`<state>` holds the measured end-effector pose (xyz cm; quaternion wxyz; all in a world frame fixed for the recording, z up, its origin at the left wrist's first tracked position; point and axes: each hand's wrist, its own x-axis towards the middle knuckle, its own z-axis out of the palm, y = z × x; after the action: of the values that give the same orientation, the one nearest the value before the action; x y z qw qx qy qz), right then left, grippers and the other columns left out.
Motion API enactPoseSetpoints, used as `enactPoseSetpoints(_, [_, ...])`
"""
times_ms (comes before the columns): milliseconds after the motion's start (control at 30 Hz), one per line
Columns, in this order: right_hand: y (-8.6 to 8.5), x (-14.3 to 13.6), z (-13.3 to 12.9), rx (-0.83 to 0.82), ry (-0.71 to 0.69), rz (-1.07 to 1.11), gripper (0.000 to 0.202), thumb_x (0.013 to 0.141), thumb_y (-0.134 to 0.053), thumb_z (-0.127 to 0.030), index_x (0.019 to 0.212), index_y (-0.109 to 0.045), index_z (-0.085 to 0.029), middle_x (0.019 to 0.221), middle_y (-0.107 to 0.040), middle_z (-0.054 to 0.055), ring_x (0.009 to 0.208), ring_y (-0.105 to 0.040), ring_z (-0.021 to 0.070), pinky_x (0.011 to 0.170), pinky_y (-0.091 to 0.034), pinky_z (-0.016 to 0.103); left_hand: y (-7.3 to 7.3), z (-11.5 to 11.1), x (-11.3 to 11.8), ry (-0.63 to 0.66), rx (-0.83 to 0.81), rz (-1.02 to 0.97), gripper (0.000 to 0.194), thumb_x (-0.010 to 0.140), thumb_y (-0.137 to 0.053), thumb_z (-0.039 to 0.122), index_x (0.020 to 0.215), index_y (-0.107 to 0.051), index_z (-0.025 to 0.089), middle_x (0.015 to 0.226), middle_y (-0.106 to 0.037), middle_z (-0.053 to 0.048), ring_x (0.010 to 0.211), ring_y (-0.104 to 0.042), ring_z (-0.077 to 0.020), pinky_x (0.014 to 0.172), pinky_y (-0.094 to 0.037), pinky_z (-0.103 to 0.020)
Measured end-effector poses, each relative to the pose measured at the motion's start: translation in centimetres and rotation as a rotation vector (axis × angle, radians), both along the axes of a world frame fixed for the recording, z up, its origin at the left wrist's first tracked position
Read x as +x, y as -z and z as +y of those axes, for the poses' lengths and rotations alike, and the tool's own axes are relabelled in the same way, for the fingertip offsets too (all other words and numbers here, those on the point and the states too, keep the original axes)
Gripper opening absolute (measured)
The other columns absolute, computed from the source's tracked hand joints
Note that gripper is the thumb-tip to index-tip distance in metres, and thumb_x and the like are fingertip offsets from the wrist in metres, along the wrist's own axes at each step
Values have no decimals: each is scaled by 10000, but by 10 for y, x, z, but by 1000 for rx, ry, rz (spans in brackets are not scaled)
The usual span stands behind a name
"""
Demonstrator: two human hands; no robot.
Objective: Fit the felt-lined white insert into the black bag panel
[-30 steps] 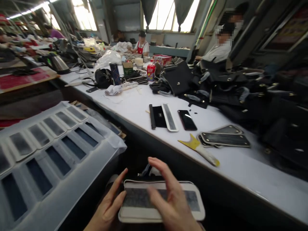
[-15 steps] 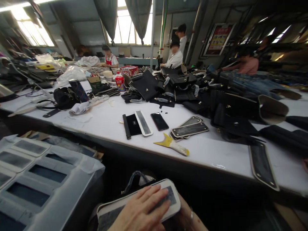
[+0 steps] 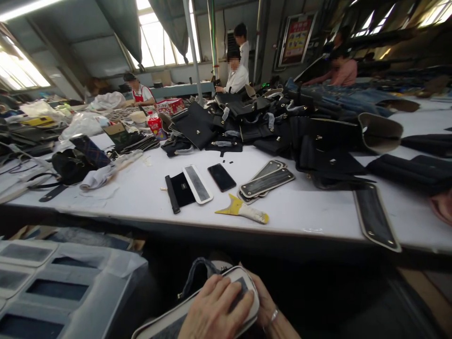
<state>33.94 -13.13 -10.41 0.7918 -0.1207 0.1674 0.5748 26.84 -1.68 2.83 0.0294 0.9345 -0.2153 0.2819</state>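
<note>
Two bare hands are brought together on one long, pale-rimmed panel (image 3: 173, 325), which is held slantwise below the near edge of a white table (image 3: 310, 219). By the left hand (image 3: 217, 308) the panel is covered from above, its fingers bent slightly and pressed on the dark middle and the rim; its thumb is hidden, so whether it is clamped cannot be told. By the right hand (image 3: 263, 303), on whose wrist a bracelet (image 3: 273, 316) is worn, the panel's right end is gripped, though its lower fingers are covered. Just behind the panel a looped handle (image 3: 193, 275) is seen. At the left, pale panels are laid out on a covered stand (image 3: 116, 268) beside dark rectangles. On the table, a similar white-rimmed panel (image 3: 198, 183) is laid by a black piece (image 3: 181, 188), with a phone (image 3: 221, 177) near it. A yellow and white forked tool (image 3: 243, 209) is placed in front of a small stack of dark strips (image 3: 268, 182), and another dark strip (image 3: 376, 216) is set across the table edge. Farther back, black bags (image 3: 261, 127) are heaped near a red bottle (image 3: 155, 125); beyond them, a seated person in white (image 3: 237, 80) is seen.
</note>
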Motion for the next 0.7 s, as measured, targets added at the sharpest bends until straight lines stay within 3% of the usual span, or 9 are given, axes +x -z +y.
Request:
enactPoseSetpoints(167, [-4,-1,3,21,32,88,220,642,-805,-204,749,-734,-26,697,-724,91,642,-672,151,630,-534,208,-4,-2,4,3,51,46,237,996,-456,311,1073,-675,262,925,-689,40,834,-613,-140,824,-421,-304])
enactPoseSetpoints(333, [-4,-2,4,94,11,82,285,616,-834,-322,713,-729,-75,779,-741,123,687,-688,238,651,-568,330,2,-2,2,-19,31,14,264,1006,-434,329,1048,-691,289,940,-700,51,846,-596,-140,823,-400,-302])
enactPoseSetpoints(400, [-4,-2,4,117,1,92,242,593,-841,-301,685,-722,-111,796,-747,112,679,-687,257,628,-567,361,5,-2,1,-24,10,-1,292,1016,-407,328,1051,-695,297,948,-705,51,872,-593,-142,830,-393,-300])
enactPoseSetpoints(700, [1,-5,1,62,50,186,334,678,-834,-353,735,-717,-45,708,-725,88,665,-691,171,667,-557,241,4,-1,1,-26,-23,73,315,1022,-382,315,1078,-691,288,965,-691,34,883,-583,-145,827,-380,-296])
